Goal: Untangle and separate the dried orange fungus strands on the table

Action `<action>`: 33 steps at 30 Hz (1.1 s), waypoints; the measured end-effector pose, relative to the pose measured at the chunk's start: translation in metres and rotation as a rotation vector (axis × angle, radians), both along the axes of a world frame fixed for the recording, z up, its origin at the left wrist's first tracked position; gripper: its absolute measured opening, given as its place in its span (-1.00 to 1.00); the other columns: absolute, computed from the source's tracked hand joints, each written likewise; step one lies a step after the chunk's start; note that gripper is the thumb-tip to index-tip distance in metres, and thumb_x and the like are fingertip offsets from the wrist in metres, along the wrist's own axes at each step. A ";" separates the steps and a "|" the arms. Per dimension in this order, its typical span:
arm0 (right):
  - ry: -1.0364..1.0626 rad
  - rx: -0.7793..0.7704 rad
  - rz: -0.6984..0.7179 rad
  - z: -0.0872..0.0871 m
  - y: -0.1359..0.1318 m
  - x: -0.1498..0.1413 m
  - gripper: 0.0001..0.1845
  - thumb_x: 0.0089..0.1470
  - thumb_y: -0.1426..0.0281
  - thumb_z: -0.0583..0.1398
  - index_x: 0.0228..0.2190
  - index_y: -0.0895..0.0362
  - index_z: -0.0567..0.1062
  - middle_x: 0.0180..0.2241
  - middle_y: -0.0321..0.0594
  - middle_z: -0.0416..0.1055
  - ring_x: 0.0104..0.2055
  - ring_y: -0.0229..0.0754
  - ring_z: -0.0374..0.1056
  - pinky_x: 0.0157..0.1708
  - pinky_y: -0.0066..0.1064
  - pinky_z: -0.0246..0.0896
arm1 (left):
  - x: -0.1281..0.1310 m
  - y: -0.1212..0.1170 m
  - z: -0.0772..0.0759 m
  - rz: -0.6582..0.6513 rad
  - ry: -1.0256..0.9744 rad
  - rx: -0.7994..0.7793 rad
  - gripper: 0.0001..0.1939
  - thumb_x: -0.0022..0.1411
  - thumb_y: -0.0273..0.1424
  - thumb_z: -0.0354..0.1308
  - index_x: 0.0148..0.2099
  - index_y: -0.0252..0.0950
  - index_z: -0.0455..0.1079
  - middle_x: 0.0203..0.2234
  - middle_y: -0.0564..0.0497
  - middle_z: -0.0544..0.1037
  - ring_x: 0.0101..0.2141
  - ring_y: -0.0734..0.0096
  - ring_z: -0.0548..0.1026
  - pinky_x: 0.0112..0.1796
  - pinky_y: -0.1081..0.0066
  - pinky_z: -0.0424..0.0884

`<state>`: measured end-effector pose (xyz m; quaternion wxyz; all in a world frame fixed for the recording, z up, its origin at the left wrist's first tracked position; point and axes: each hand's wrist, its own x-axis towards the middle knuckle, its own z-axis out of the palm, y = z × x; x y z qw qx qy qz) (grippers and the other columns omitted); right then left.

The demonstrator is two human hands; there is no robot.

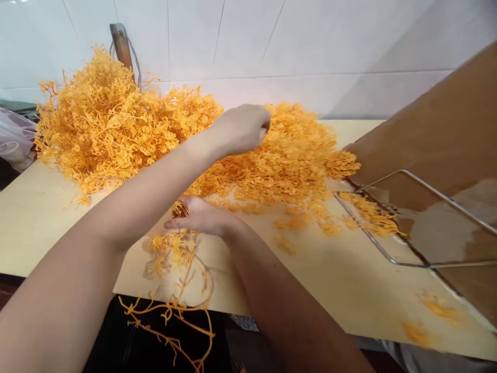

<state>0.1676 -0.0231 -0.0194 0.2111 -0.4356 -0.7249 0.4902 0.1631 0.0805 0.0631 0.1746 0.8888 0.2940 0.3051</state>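
Observation:
My left hand (pixel 245 128) reaches across to the right, over a pile of flat orange plastic sprigs (pixel 287 150). Its fingers are curled under, and whatever they hold, if anything, is hidden. Lower down, beyond my crossing left forearm, my right hand (pixel 200 215) is closed round a bunch of orange plastic stems (pixel 190 259). Long thin branching stems trail from this bunch over the table's front edge. A tall tangled heap of orange plastic branches (pixel 116 119) stands at the left and back.
The tan table top (pixel 248 248) ends at a near edge below my hands. A large brown cardboard sheet or box (pixel 438 155) leans in at the right, with a bent metal wire frame (pixel 384 254) before it. White tiled wall (pixel 248 41) stands behind. Clear plastic bags (pixel 15 134) lie far left.

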 end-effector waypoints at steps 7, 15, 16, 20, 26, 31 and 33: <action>0.060 0.042 -0.047 -0.001 0.000 -0.002 -0.65 -0.19 0.21 0.28 -0.39 0.18 0.41 -0.46 -0.25 0.35 -0.38 -0.24 0.25 -0.38 -0.38 0.19 | -0.111 -0.054 -0.004 0.198 -0.018 -0.245 -0.83 0.05 -0.34 0.08 -0.37 -0.36 0.37 -0.42 0.00 0.42 -0.30 0.44 0.35 -0.26 0.45 0.23; 0.097 0.074 -0.056 -0.005 0.001 -0.006 -0.74 -0.15 0.28 0.24 -0.43 0.19 0.34 -0.48 -0.34 0.27 -0.42 -0.33 0.17 -0.38 -0.42 0.13 | -0.154 -0.064 -0.052 0.178 0.150 -0.382 -0.70 0.11 -0.19 0.00 -0.49 -0.32 0.20 -0.62 0.12 0.22 -0.56 0.60 0.17 -0.49 0.50 0.10; 0.075 0.076 -0.071 -0.005 0.000 -0.006 -0.73 -0.15 0.27 0.24 -0.46 0.18 0.31 -0.51 -0.37 0.23 -0.45 -0.35 0.13 -0.42 -0.44 0.09 | -0.153 -0.065 -0.053 0.163 0.143 -0.378 -0.70 0.13 -0.22 -0.02 -0.53 -0.32 0.15 -0.65 0.14 0.17 -0.57 0.61 0.13 -0.50 0.49 0.07; 0.083 -0.021 -0.108 -0.005 -0.002 -0.005 -0.66 -0.17 0.20 0.23 -0.52 0.16 0.24 -0.59 -0.43 0.10 -0.53 -0.40 0.03 -0.52 -0.48 -0.02 | -0.156 -0.063 -0.054 0.187 0.145 -0.348 -0.68 0.17 -0.30 -0.06 -0.59 -0.31 0.06 -0.68 0.15 0.11 -0.60 0.61 0.08 -0.51 0.47 0.00; 0.224 -0.105 -0.197 -0.004 -0.003 -0.005 -0.58 -0.25 0.14 0.27 -0.51 0.16 0.23 -0.57 -0.42 0.11 -0.52 -0.40 0.05 -0.50 -0.47 0.00 | -0.165 -0.059 -0.058 0.010 0.089 -0.532 -0.70 0.16 -0.30 -0.02 -0.57 -0.31 0.12 -0.67 0.15 0.11 -0.60 0.62 0.07 -0.51 0.48 0.04; 0.241 -0.073 -0.162 -0.004 -0.004 -0.003 -0.58 -0.21 0.11 0.24 -0.51 0.14 0.21 -0.56 -0.40 0.10 -0.51 -0.40 0.05 -0.50 -0.47 0.00 | -0.157 -0.064 -0.063 0.018 -0.039 -0.640 -0.76 0.11 -0.40 0.05 -0.57 -0.32 0.15 -0.67 0.15 0.17 -0.60 0.64 0.11 -0.50 0.50 0.05; 0.218 0.003 -0.157 -0.004 -0.004 -0.003 -0.62 -0.10 0.10 0.16 -0.55 0.13 0.19 -0.58 -0.41 0.05 -0.53 -0.40 0.01 -0.52 -0.47 -0.03 | -0.156 -0.062 -0.064 0.109 -0.148 -0.668 -0.75 0.12 -0.42 0.04 -0.58 -0.32 0.14 -0.69 0.16 0.17 -0.62 0.66 0.12 -0.51 0.52 0.06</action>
